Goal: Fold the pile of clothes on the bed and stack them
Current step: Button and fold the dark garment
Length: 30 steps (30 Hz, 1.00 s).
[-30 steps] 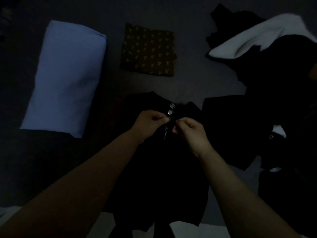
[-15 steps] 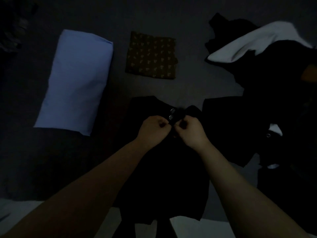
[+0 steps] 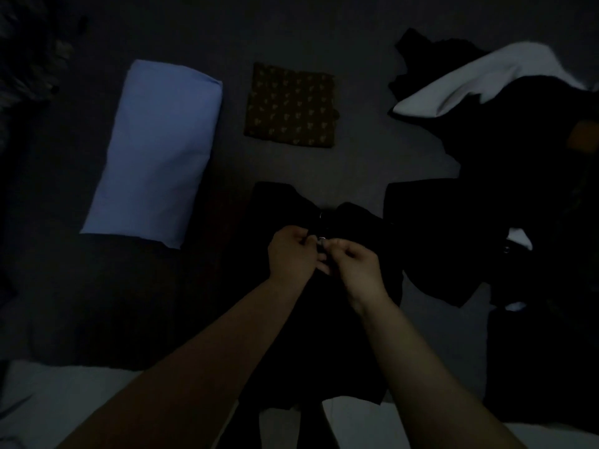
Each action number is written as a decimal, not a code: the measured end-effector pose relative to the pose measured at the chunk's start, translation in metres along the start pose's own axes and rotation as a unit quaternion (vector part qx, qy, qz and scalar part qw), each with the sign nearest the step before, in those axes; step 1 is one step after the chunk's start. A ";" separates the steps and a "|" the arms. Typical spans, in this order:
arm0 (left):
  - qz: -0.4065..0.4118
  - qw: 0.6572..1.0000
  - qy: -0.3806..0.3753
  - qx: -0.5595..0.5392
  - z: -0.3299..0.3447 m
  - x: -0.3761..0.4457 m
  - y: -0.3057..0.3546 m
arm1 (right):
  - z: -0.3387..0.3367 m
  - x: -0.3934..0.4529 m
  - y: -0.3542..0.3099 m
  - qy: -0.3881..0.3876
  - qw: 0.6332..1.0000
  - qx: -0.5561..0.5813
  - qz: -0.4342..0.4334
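A black garment (image 3: pixel 291 319) with small metal snap buttons lies spread in front of me on the dark bed (image 3: pixel 372 157). My left hand (image 3: pixel 291 254) and my right hand (image 3: pixel 355 265) meet over its front opening, each pinching an edge of the cloth around a shiny snap (image 3: pixel 321 238). A second snap (image 3: pixel 320 216) shows just above them. A folded brown patterned cloth (image 3: pixel 291 106) lies flat beyond the garment. To the right sits a loose pile of dark clothes (image 3: pixel 518 189) with a white piece (image 3: pixel 479 82) on top.
A light blue pillow (image 3: pixel 155 150) lies at the left. The room is very dim. A pale floor or sheet edge (image 3: pixel 81 400) shows along the bottom. A small orange item (image 3: pixel 583 137) peeks from the pile at the far right.
Both hands have slid a little down the garment's front opening toward me, from the upper snaps to a lower one. The view has tilted slightly; the pillow and folded cloth appear lower.
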<state>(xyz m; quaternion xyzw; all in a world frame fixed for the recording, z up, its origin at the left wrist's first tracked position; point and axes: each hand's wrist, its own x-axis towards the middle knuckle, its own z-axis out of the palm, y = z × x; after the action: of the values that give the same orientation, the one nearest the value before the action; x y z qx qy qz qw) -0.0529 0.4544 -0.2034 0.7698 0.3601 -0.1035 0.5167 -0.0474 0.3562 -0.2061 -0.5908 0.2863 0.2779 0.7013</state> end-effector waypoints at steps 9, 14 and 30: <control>0.157 0.977 -0.033 0.143 -0.016 -0.011 -0.003 | -0.015 -0.010 -0.015 -0.087 0.990 0.043 0.100; 0.173 0.977 -0.021 0.126 -0.011 -0.017 -0.003 | -0.018 -0.021 -0.016 -0.014 0.981 -0.182 -0.059; 0.120 0.979 0.008 0.167 -0.001 -0.004 0.016 | -0.013 -0.031 -0.007 0.108 0.986 -0.101 -0.082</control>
<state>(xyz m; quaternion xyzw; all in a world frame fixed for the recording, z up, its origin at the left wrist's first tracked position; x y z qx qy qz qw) -0.0456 0.4505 -0.1891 0.8837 0.2471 -0.0931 0.3865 -0.0643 0.3409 -0.1809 -0.7064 0.2819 0.1815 0.6234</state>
